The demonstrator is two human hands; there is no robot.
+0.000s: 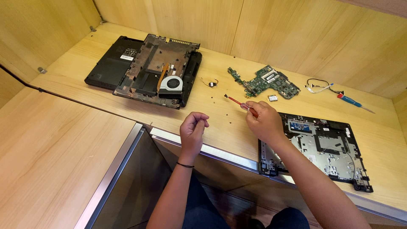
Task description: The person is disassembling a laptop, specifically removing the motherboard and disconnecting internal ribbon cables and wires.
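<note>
Left hand (193, 129) curled shut; right hand (265, 123) hides most of the screwdriver (237, 103).

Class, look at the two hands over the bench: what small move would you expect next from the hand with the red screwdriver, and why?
Probably the left hand, pinched shut as if on something small, brings it toward the red screwdriver in the right hand, or sets it down by the loose screws on the bench. The screwdriver tip hangs above bare wood, touching no part.
</note>
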